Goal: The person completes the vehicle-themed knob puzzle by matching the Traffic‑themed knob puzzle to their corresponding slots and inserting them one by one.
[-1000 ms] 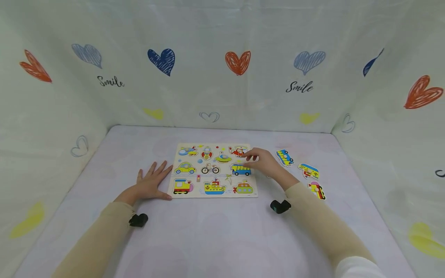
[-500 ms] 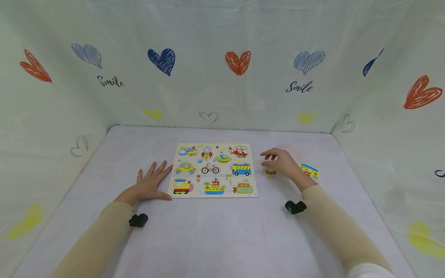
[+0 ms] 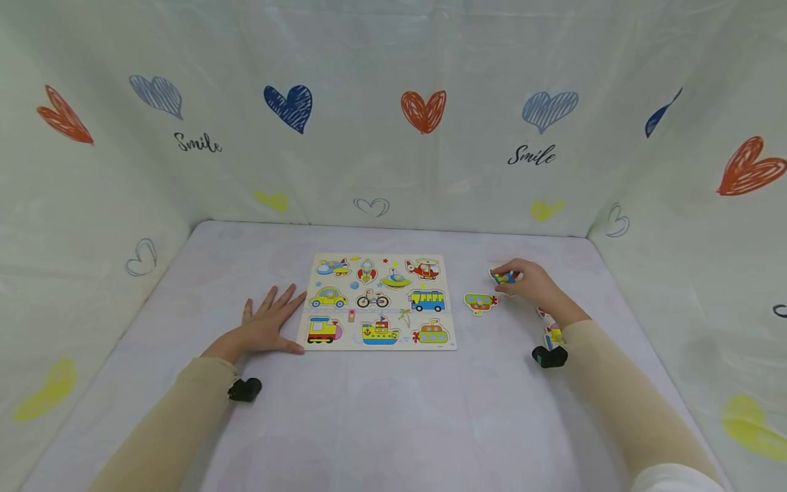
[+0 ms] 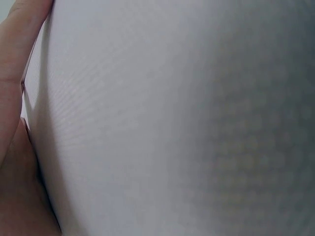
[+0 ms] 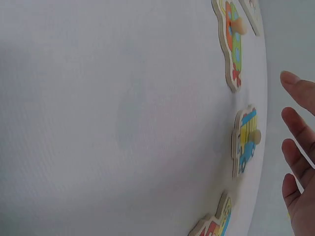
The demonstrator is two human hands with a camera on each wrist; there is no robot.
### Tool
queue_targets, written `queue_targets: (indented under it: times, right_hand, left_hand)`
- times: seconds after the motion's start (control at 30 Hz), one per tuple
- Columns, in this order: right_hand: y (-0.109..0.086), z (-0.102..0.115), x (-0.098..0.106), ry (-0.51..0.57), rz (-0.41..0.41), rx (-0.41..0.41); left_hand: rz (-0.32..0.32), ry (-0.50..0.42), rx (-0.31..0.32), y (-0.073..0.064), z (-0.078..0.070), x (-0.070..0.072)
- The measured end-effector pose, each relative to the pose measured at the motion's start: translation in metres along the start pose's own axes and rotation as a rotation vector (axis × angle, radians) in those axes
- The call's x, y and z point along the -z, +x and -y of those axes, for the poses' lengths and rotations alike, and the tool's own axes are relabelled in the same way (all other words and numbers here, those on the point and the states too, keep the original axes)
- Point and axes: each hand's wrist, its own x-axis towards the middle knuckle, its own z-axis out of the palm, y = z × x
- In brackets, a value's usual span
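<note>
My left hand (image 3: 270, 324) lies on the table with its fingers spread, the fingertips at the left edge of the wooden puzzle board (image 3: 353, 314). The board carries several vehicle pictures. My right hand (image 3: 529, 281) reaches over the blue and yellow bus piece (image 3: 504, 278) to the right of the board. In the right wrist view its fingers (image 5: 298, 160) are slightly bent and apart from the knob of the bus piece (image 5: 246, 142). A green and yellow submarine piece (image 3: 479, 303) with a knob lies between the board and this hand.
Near the right wrist lie more puzzle pieces (image 3: 553, 335), partly hidden by the arm and its black wrist camera (image 3: 549, 357). One red, yellow and blue piece (image 5: 214, 223) shows low in the right wrist view. A curtain (image 3: 369, 157) with hearts hangs behind the table.
My right hand has moved right, from over the board's right side to the bus piece. The submarine piece has come into full view. My left hand has stayed in place.
</note>
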Motion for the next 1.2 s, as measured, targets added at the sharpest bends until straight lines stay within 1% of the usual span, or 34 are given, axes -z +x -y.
queue_targets:
  times: [0.23,0.43,0.57,0.77,0.87,1.03,1.2]
  right_hand:
    - [0.004,-0.012,0.012,0.014,0.062,-0.060]
    - [0.009,-0.020,0.015,0.016,0.099,-0.101]
    - [0.012,-0.026,0.014,0.023,0.112,-0.099]
    - [0.015,-0.034,0.013,0.063,0.107,-0.044]
    - [0.019,-0.037,0.014,0.062,0.122,-0.021]
    - [0.026,-0.040,0.017,0.037,0.172,-0.024]
    - [0.032,-0.043,0.018,0.048,0.206,-0.043]
  left_hand:
    - [-0.003,-0.002,-0.006,-0.002,0.001,-0.001]
    - [-0.002,-0.021,-0.015,-0.004,0.000,0.000]
    - [-0.004,-0.013,-0.011,-0.004,-0.001,0.000]
    - [-0.007,-0.012,-0.010,-0.004,-0.002,0.001]
    - [-0.008,-0.013,-0.010,-0.005,-0.003,0.002]
    - [-0.009,-0.003,-0.007,-0.004,-0.003,0.002]
    - [-0.011,0.006,-0.003,-0.003,-0.003,0.001]
